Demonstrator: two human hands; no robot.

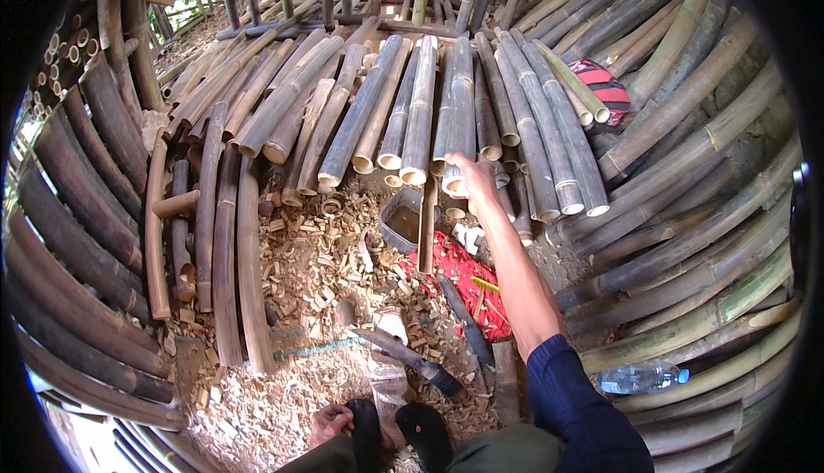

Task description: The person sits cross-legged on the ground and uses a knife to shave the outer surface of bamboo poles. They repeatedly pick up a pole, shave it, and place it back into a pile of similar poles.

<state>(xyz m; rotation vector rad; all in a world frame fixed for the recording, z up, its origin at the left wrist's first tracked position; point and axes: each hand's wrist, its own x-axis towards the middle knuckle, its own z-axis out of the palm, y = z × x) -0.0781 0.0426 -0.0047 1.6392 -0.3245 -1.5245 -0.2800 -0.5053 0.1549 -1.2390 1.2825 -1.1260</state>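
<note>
My right arm stretches forward, and my right hand (468, 177) is closed around the near end of a dark bamboo pole (462, 117) in the row ahead. Beside that pole lies another pale-ended bamboo pole (421, 117). A narrow split bamboo strip (427, 228) hangs down just left of the hand. Low in the view my left hand (330, 424) rests by my dark shoe (366, 434), its fingers curled; whatever may be inside them is hidden. Between my feet and the poles lie a dark-ended tool (416, 364), perhaps a blade, and a dark long piece (466, 318).
Wood chips (318, 275) cover the ground. A grey plastic tub (399, 220) sits under the pole ends, near a red patterned cloth (463, 280). Bamboo stacks rise left (81, 215) and right (687, 241); a clear bottle (642, 378) lies on the right stack.
</note>
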